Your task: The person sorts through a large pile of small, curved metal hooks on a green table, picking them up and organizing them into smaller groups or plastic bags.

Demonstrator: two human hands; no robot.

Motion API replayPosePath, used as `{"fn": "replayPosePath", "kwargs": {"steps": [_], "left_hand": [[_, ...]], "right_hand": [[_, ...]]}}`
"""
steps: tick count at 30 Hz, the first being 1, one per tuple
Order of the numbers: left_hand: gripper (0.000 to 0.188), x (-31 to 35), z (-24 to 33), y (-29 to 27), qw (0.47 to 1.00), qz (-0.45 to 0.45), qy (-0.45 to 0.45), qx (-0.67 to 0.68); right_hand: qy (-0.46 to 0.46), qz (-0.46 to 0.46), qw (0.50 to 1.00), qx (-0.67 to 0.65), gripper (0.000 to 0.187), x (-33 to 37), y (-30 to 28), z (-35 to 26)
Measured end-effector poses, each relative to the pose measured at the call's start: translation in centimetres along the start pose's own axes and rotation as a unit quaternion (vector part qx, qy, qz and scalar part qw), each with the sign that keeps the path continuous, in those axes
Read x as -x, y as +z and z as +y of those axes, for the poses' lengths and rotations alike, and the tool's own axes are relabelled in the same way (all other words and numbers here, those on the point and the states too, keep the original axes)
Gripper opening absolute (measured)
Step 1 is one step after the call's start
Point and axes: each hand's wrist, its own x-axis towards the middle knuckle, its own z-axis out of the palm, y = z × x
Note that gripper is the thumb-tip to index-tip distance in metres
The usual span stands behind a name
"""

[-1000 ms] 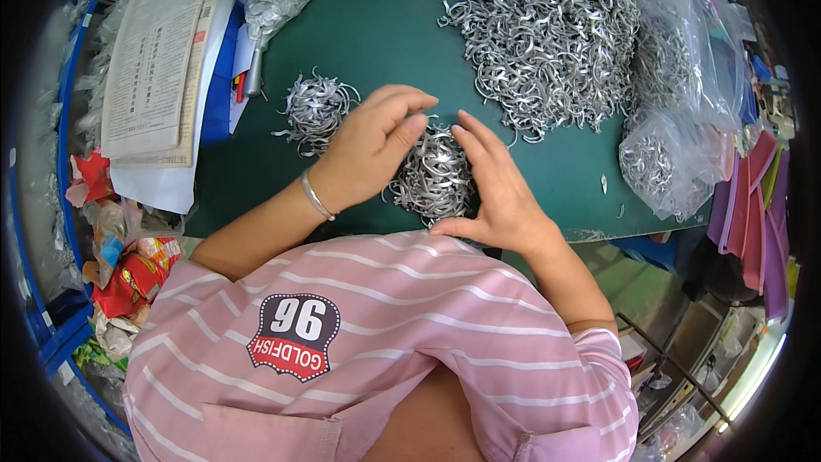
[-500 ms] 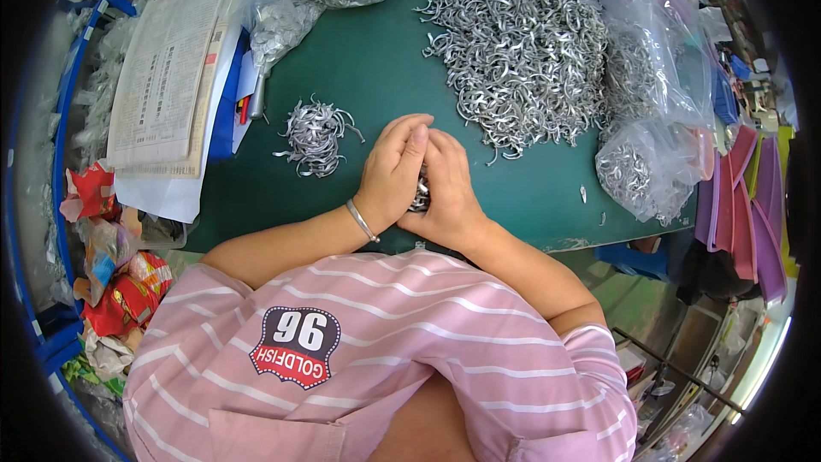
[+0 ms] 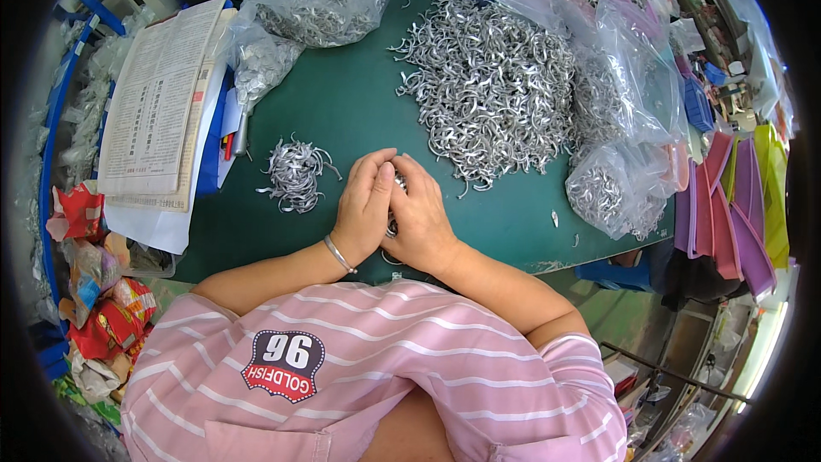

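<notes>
My left hand (image 3: 361,208) and my right hand (image 3: 421,221) are cupped together near the table's front edge, fingertips meeting at the top. Silvery curved metal pieces (image 3: 392,225) peek out of the gap between the palms; most of what they enclose is hidden. Just left of my hands lies a small heap of similar curved metal pieces (image 3: 296,176). A much larger pile of curved metal pieces (image 3: 489,90) spreads over the green tabletop (image 3: 342,94), beyond my hands and to the right.
Clear plastic bags of metal pieces stand at the back (image 3: 321,4) and along the right (image 3: 620,192). Printed sheets (image 3: 158,103) lie at the left over a blue folder (image 3: 211,141). Red wrappers (image 3: 111,325) crowd the lower left. Pink and purple strips (image 3: 714,205) hang at the right.
The whole view has shifted, so the table and hands sit lower and further left in the picture. My hands stay cupped round the metal pieces; the heaps look unchanged.
</notes>
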Motion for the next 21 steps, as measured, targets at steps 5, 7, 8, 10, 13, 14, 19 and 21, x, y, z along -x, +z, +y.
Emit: {"fn": "replayPosePath", "kwargs": {"steps": [5,7,8,10,13,14,19,21], "left_hand": [[0.045,-0.3,-0.9,-1.1,0.993,-0.034,-0.058,0.093],[0.046,-0.2,-1.2,-1.2,0.999,-0.022,-0.021,0.033],[0.047,0.0,-0.9,-1.0,0.999,-0.035,-0.002,0.002],[0.052,0.2,0.1,-1.1,0.996,-0.089,-0.014,0.003],[0.054,0.4,0.0,-1.1,0.993,-0.099,-0.039,0.047],[0.055,0.3,-0.1,-1.1,0.991,-0.1,-0.053,0.071],[0.058,0.1,0.1,-1.8,0.979,-0.097,-0.091,0.157],[0.058,-0.3,0.3,-1.8,0.971,-0.079,-0.116,0.195]], "right_hand": [[-0.044,0.017,0.997,-0.057,0.059,-0.4,-0.6,0.8],[-0.026,0.027,0.996,-0.079,0.056,0.3,-0.4,1.2],[-0.022,0.032,0.995,-0.088,0.057,0.4,-0.6,1.3],[-0.022,0.017,0.998,-0.055,0.057,0.4,-0.5,1.0],[-0.023,0.001,0.999,-0.028,0.057,0.2,-0.6,0.7],[-0.026,-0.001,0.999,-0.031,0.056,0.1,-0.6,0.8],[-0.003,0.021,0.983,-0.183,0.052,-0.6,-1.7,1.3],[0.016,0.027,0.981,-0.191,0.05,-0.9,-2.1,1.6]]}}
